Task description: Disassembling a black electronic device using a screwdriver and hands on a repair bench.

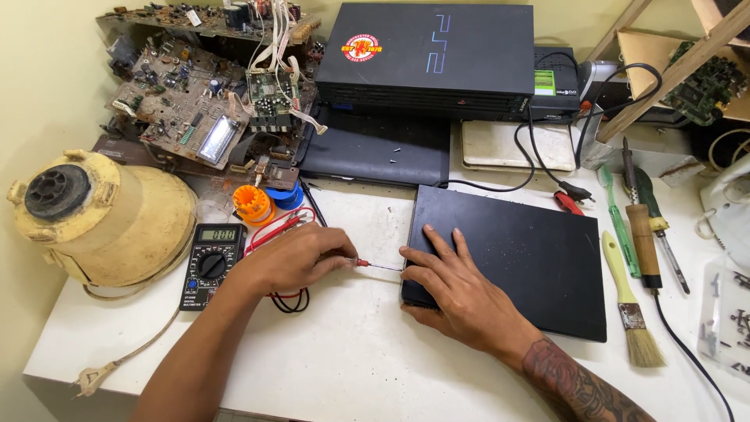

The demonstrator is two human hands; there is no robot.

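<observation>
The slim black console [508, 262] lies flat on the white table [367, 352], right of centre. The right hand [449, 285] presses open on its near-left corner; the left hand [293, 258] grips a screwdriver [380, 266] pointing rightward into the console's left edge.

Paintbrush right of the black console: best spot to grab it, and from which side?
Take the paintbrush by its pale yellow-green handle, mid-length, coming from above. It lies flat on the white table, bristles toward the near edge, and the handle is the long, narrow part. The soldering iron lies close on its right, so the left side, toward the console, looks freer.
</observation>
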